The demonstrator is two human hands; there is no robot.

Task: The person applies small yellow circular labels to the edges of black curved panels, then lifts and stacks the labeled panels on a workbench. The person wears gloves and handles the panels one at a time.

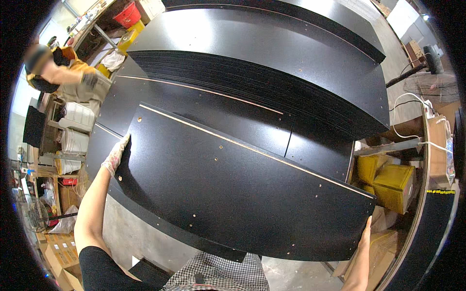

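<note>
A black board (242, 179) is gripped endwise by left fingers (121, 147) and right fingers (367, 227). Upper centre is filled by stacked boards (262, 63).

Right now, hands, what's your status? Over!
Left hand holding black panel by its left end. Right hand at its right end. Stack of black panels just beyond.

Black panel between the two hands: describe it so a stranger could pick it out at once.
Find the thick stack of black boards across the upper middle. Below it in the picture, a broad, pale-striped black panel slants down rightward. Unlike its neighbours, it is held at its ends by the gloved left hand and the right hand.
</note>
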